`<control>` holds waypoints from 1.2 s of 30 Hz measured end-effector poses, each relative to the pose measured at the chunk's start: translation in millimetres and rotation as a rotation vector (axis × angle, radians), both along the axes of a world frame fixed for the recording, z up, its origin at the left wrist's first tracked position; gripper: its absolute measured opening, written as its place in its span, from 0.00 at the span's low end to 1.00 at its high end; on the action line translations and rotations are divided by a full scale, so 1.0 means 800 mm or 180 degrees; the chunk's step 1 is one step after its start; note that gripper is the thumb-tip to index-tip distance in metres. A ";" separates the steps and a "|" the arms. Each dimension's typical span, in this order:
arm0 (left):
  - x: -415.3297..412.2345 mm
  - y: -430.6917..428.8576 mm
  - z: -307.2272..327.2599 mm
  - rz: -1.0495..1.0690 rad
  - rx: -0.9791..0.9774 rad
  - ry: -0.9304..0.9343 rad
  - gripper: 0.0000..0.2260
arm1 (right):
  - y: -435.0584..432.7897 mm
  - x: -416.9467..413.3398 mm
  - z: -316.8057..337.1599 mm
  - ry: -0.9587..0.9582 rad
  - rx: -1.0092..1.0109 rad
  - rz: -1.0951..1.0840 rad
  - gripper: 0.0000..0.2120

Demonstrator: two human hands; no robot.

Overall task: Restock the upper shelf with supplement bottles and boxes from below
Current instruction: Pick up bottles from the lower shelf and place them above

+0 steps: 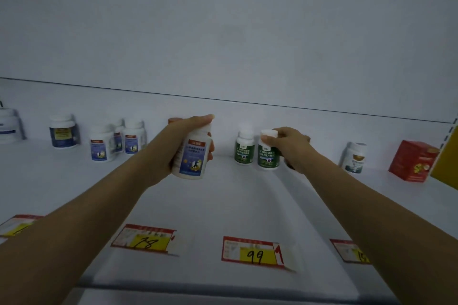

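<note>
orange cap (pixel 173 120) hidden behind left hand (pixel 171 143) | far-left jar (pixel 8 126) cut off (label unreadable)

the left hand (pixel 183 141) grips a white bottle with a blue label (pixel 192 156), held upright just above the upper shelf (pixel 223 205); the right hand (pixel 290 146) pinches the white cap of a green-label bottle (pixel 268 153) standing beside a second green bottle (pixel 244 148); more blue-label bottles (pixel 116 141) stand far left; a red box (pixel 412 161) sits far right; price tags (pixel 252 252) line the near edge
</note>
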State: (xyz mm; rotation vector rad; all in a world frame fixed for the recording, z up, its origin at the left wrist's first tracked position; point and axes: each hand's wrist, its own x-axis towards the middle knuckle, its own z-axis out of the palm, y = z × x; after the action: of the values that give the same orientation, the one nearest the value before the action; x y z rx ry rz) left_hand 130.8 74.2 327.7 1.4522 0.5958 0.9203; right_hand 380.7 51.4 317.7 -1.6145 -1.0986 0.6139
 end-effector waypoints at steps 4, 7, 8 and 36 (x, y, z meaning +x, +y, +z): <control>-0.012 0.022 -0.001 0.0035 -0.0091 0.0048 0.17 | 0.027 0.000 -0.010 -0.0102 -0.0164 -0.0018 0.18; -0.020 0.036 -0.004 0.0008 -0.0186 0.0110 0.19 | 0.040 0.000 -0.016 -0.0074 -0.0183 -0.0131 0.17; -0.023 0.040 -0.005 0.0012 -0.0187 0.0122 0.19 | 0.043 0.002 -0.018 -0.0062 -0.0196 -0.0187 0.17; -0.112 0.057 -0.004 0.1248 0.0832 0.1517 0.12 | 0.054 -0.142 0.016 -0.3614 -0.0877 0.0624 0.22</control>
State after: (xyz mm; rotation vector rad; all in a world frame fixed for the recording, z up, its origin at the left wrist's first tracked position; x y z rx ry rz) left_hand 41.4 119.6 324.7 1.8476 1.1789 0.9815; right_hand 266.9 94.8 330.6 -2.1626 -2.0625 -0.1209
